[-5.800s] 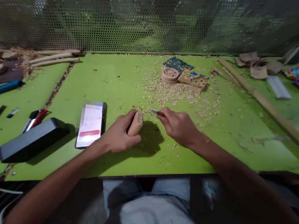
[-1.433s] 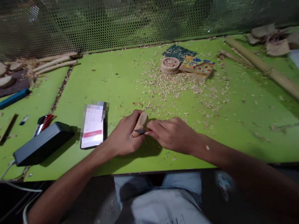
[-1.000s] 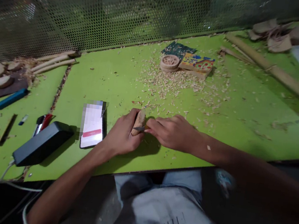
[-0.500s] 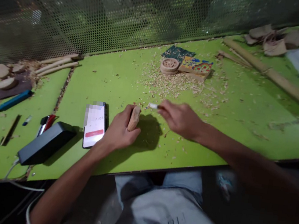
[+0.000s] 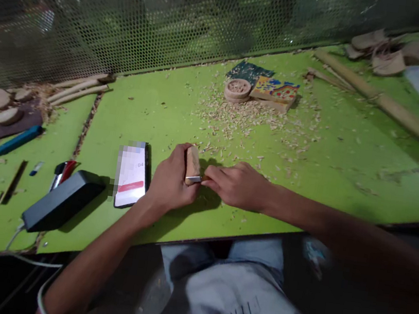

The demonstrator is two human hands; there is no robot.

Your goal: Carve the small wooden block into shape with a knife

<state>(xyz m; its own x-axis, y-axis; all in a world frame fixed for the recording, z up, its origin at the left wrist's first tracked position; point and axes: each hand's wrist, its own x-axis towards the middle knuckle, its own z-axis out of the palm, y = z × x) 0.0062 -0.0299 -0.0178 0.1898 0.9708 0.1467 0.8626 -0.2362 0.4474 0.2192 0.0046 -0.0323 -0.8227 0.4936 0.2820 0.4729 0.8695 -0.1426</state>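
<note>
My left hand [image 5: 172, 180] is wrapped round a small piece of wood [image 5: 192, 162], whose pale face points up and toward the right. In my right hand [image 5: 235, 184] is a carving knife [image 5: 193, 179], its handle mostly hidden by my fingers. The short bright blade lies across the near end of the wood, touching it close to my left thumb. Both hands are just above the green table [image 5: 151, 128]. Wood shavings [image 5: 234, 119] are scattered beyond them.
Left of my left hand lies a lit phone [image 5: 131, 174], with a dark box [image 5: 65, 201] on a cable beside it. Farther back are a round carved wooden piece [image 5: 237, 89] and a painted block [image 5: 275, 91]. A long pole [image 5: 406, 114] crosses the right side. Perforated mesh [image 5: 154, 24] borders the back.
My right hand has brought the knife left and toward me, onto the wood. The wood has turned in my left hand so its pale face shows more.
</note>
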